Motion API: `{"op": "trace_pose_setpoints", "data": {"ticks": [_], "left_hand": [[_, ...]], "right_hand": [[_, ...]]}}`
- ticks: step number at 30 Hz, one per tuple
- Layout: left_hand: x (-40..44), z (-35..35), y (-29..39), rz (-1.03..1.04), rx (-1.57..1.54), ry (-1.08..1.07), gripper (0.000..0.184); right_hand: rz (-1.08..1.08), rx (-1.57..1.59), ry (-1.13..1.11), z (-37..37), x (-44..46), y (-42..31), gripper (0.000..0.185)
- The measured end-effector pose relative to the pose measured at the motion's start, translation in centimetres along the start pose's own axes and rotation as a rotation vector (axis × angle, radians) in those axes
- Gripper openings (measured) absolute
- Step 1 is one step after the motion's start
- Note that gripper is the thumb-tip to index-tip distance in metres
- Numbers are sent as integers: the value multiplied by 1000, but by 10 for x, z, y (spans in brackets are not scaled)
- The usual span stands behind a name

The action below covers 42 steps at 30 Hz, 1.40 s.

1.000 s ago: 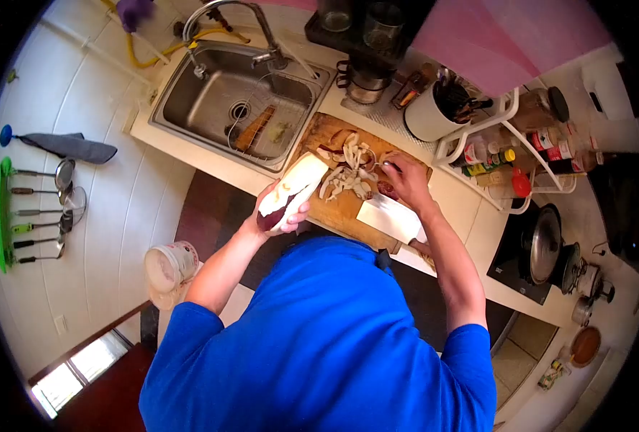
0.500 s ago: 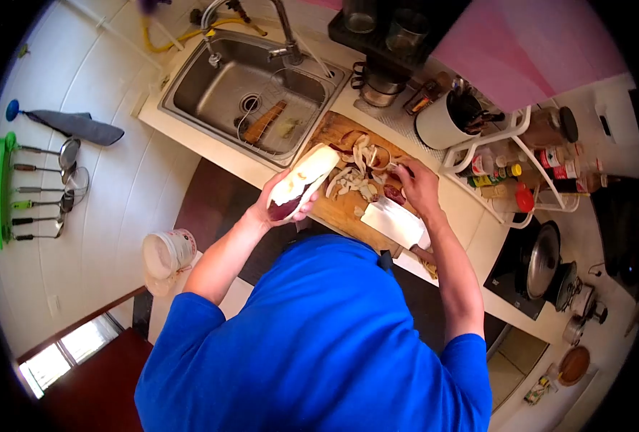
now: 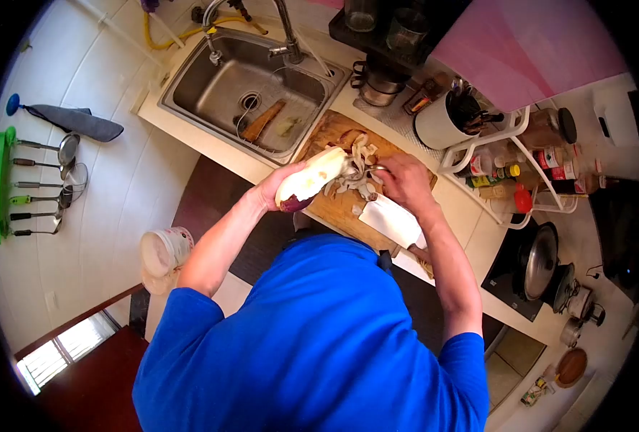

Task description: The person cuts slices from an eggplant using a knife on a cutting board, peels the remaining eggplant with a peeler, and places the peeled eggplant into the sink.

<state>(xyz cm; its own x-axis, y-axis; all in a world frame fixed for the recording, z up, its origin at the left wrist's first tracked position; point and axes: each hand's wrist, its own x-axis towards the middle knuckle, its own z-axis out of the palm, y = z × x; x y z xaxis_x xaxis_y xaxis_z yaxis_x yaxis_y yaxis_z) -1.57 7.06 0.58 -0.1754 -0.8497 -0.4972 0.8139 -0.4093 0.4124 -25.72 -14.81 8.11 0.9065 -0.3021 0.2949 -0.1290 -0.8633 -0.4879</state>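
My left hand (image 3: 275, 184) is wrapped round a large sweet potato (image 3: 312, 176). Most of its upper side is bare pale flesh, with purple skin left at the lower end. In my right hand (image 3: 408, 181) is a peeler (image 3: 378, 168), its curved metal head partly hidden by my fingers and just right of the sweet potato's tip. Curled peelings (image 3: 362, 155) lie heaped beneath on the wooden cutting board (image 3: 328, 213). A broad-bladed cleaver (image 3: 393, 220) rests on the board's near right part, below my right hand.
Left of the board is a steel sink (image 3: 211, 93) with a brown piece (image 3: 264, 121) in it. A utensil holder (image 3: 434, 124) and a white rack (image 3: 463, 160) of bottles stand on the right. Farther right sits a lidded pan (image 3: 542, 261). A white bucket (image 3: 164, 252) is at lower left.
The sweet potato has turned in my left hand, showing less purple skin, and shifted slightly right. My right hand has moved a little left and down with the peeler, nearer the sweet potato.
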Motion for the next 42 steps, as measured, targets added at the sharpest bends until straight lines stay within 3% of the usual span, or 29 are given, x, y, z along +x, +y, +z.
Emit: {"op": "trace_pose_setpoints", "data": {"ticks": [3, 9, 12, 15, 21, 25, 29, 42], "left_hand": [[-5, -7, -2, 22, -16, 14, 58], [6, 0, -9, 17, 49, -6, 54], [-2, 3, 2, -7, 140, -5, 57], [-15, 1, 9, -4, 153, 7, 60], [-4, -22, 5, 16, 80, 14, 57], [6, -11, 0, 23, 110, 43, 52], [14, -4, -3, -18, 161, -10, 60], [23, 8, 4, 9, 116, -88, 56]], "right_hand": [[57, -89, 37, -2, -8, 1, 18], [-101, 51, -51, 17, 13, -38, 19], [-103, 70, -38, 24, 3, -3, 20], [29, -21, 31, 4, -16, 22, 20], [46, -118, 0, -3, -17, 12, 18], [-46, -13, 60, 10, 1, -13, 18], [-79, 64, -98, 16, 15, -37, 20], [-142, 270, -112, 31, 12, -29, 22]]}}
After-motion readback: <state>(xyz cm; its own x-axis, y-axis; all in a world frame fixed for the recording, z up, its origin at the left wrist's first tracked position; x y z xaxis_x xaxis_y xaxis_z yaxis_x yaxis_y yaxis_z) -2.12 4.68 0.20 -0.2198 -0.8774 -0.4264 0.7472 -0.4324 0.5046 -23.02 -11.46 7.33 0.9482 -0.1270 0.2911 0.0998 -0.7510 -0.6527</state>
